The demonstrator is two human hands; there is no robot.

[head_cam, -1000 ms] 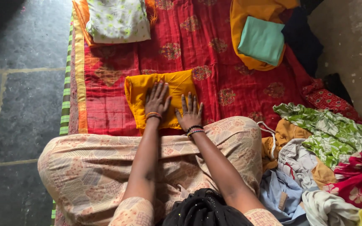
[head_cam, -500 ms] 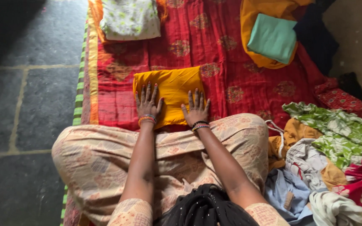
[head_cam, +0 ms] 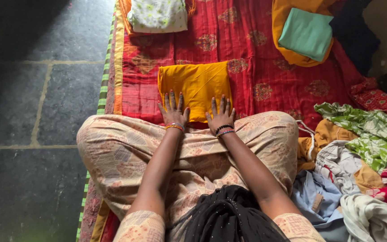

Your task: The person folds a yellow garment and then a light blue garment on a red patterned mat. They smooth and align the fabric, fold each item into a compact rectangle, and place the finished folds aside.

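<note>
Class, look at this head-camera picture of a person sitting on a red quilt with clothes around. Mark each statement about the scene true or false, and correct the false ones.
1. Both hands lie flat on the folded yellow cloth. True: the left hand and the right hand press on its near edge.
2. The folded teal cloth lies on bare stone floor. False: it rests on an orange-yellow cloth on the red quilt.
3. A heap of unfolded clothes lies to the person's right. True.
4. The white floral folded cloth touches the yellow cloth. False: red quilt shows between them.
5. Only the right wrist has bangles. False: both wrists do.
</note>
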